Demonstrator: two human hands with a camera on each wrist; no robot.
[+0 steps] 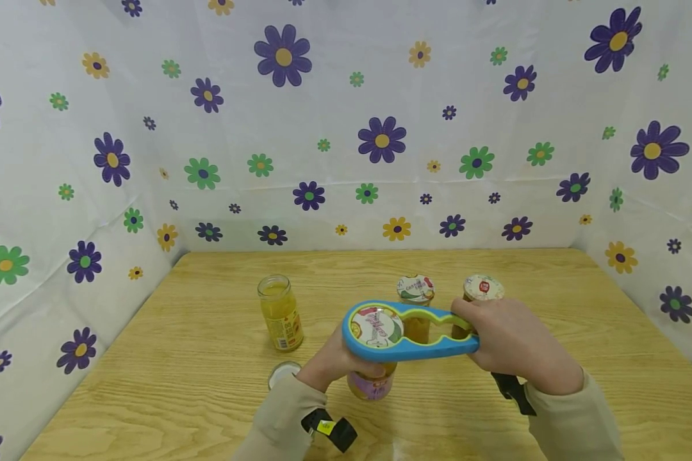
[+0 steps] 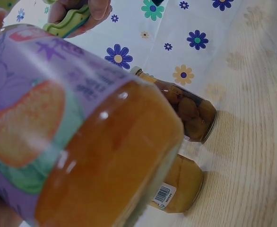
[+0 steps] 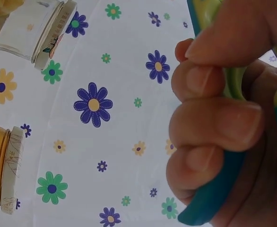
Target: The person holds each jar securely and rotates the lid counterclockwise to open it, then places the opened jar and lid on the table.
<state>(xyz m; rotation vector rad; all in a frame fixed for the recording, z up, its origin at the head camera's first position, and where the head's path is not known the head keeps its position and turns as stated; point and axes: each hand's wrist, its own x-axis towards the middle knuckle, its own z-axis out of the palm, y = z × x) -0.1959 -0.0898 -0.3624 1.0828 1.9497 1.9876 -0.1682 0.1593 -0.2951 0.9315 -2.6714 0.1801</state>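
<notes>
The left hand [image 1: 337, 358] grips a jar with a purple label [image 1: 371, 386], its body filled with orange contents, held at an angle above the table in the left wrist view. Around this jar's patterned lid [image 1: 378, 327] sits the wide ring of a blue and yellow-green opener [image 1: 421, 350]. At the opener's narrow end, the right hand [image 1: 510, 336] holds it with curled fingers, seen closely in the right wrist view. Part of the jar lies behind the opener and left hand.
An uncapped jar of yellow contents [image 1: 282, 320] stands at left, and a loose lid [image 1: 284, 371] lies beside the left forearm. Behind the opener stand two lidded jars, one with a patterned lid [image 1: 416, 289], another with a pale lid [image 1: 484, 287]. A flowered sheet [image 1: 334, 115] hangs around the table [image 1: 167, 384].
</notes>
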